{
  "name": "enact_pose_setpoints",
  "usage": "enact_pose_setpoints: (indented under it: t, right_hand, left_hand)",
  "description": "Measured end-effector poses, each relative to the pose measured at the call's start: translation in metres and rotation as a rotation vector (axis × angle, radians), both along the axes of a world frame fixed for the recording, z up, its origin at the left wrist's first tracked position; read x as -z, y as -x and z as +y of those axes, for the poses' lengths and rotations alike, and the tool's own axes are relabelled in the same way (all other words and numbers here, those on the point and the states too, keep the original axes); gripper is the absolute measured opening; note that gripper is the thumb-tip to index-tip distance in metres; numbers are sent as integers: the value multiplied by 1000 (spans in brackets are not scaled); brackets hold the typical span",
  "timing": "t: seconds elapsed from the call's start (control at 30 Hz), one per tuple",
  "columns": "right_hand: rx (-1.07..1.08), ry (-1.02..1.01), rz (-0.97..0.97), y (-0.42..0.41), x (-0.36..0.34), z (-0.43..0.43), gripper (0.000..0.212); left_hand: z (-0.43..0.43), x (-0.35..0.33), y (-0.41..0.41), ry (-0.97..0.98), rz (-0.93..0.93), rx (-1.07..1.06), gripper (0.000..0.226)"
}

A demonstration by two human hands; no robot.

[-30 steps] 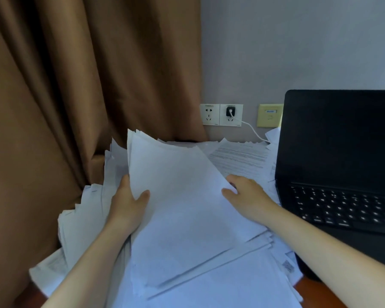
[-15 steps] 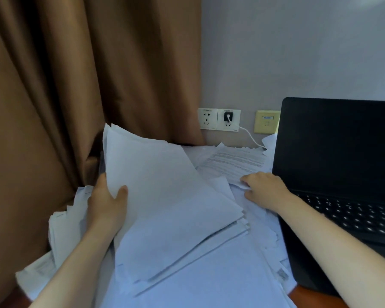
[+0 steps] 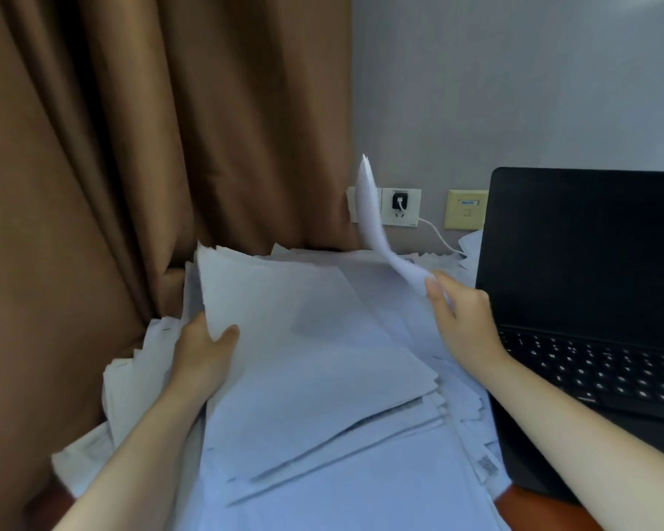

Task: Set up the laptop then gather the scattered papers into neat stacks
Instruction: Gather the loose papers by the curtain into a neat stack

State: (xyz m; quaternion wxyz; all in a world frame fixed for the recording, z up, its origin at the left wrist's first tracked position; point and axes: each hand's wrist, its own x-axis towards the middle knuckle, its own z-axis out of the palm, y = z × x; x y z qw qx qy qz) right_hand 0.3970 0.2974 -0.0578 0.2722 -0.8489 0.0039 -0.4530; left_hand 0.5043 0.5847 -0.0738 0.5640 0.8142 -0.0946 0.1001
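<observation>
With the laptop open at the right of the bench, the left hand grips the fanned stack beside it while the right hand pinches a floppy sheaf by one corner, which could slip free or crease.

Dim, bluish light, perhaps from above the laptop, whose screen reads flat black. Left of the laptop the lifted sheet is motion-blurred, soft shadows cross the papers, and the curtain bows with wide-angle distortion.
</observation>
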Motion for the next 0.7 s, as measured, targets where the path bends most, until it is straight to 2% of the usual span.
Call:
enact_pose_setpoints:
  t: [0.13, 0.23, 0.27, 0.33, 0.37, 0.47, 0.5, 0.57, 0.6, 0.63, 0.67, 0.7]
  right_hand:
    - [-282, 259, 182, 17, 16, 20, 36]
    - [-392, 316, 348, 29, 22, 22, 49]
    - [-422, 284, 418, 33, 23, 22, 51]
    - [-465, 185, 529, 40, 23, 23, 44]
    - [-481, 148, 554, 42, 23, 23, 40]
    - [-548, 54, 621, 46, 18, 32, 38]
    - [-589, -40, 637, 46, 15, 36, 43]
    - [-635, -355, 614, 45, 8, 38, 48]
    - [-607, -493, 569, 43, 6, 37, 40]
    - [-499, -548, 514, 39, 6, 34, 30]
    - [-333, -517, 497, 36, 6, 32, 25]
    - [-185, -468, 512, 34, 9, 28, 29]
  left_hand:
    - [-4, -3, 2, 6, 71, 9, 33]
    - [-7, -11, 3, 181, 201, -18, 48]
    - [-6, -13, 2, 252, 246, -2, 58]
    - [-3, -13, -1, 276, 289, 72, 72]
    - [-1, -13, -2, 250, 304, 107, 68]
    - [0, -8, 1, 99, 235, 159, 30]
    - [-1, -8, 3, 58, 171, 166, 28]
    - [-1, -6, 3, 26, 86, 153, 33]
    - [-2, -6, 4, 20, 56, 132, 33]
    - [-2, -6, 4, 13, 26, 102, 33]
    - [-3, -6, 3, 4, -5, 71, 33]
    - [-3, -7, 2, -5, -36, 39, 32]
